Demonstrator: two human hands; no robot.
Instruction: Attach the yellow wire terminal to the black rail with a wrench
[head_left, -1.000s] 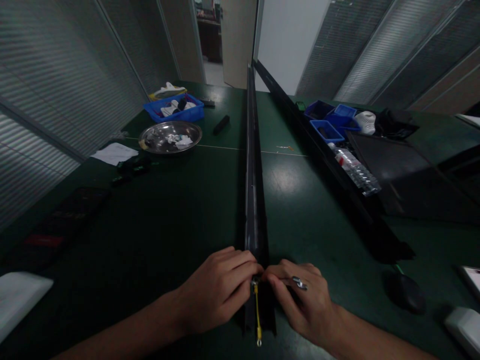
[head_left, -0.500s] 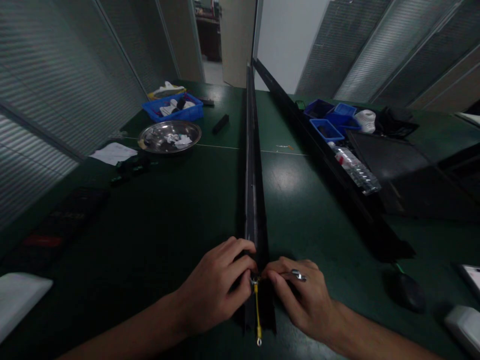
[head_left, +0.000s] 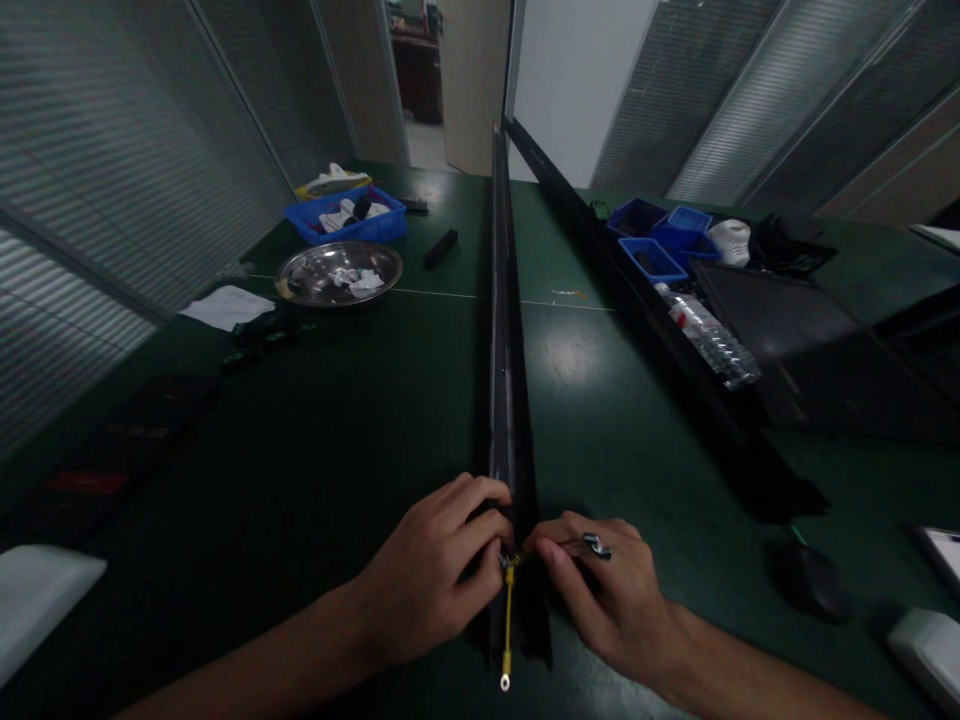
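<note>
A long black rail (head_left: 501, 380) runs away from me down the middle of the table. At its near end, my left hand (head_left: 450, 560) is closed, with curled fingers pressed on the rail by a small fastening. A short yellow wire (head_left: 509, 610) with a ring terminal hangs from that spot towards me. On the other side, my right hand (head_left: 607, 585) pinches a small metal wrench (head_left: 596, 545), one shiny end sticking out above the thumb. The wrench's other end and the fastening are mostly hidden by my fingers.
A second black rail (head_left: 660, 320) lies to the right, beside a plastic bottle (head_left: 709, 335), blue bins (head_left: 652, 260) and a mouse (head_left: 814, 580). At the left are a metal dish (head_left: 300, 285), a blue basket (head_left: 337, 235) and a dark flat pack (head_left: 127, 440).
The yellow wire's free end has swung slightly to the left. The wrench end in my right hand has turned a little; both hands stay in place.
</note>
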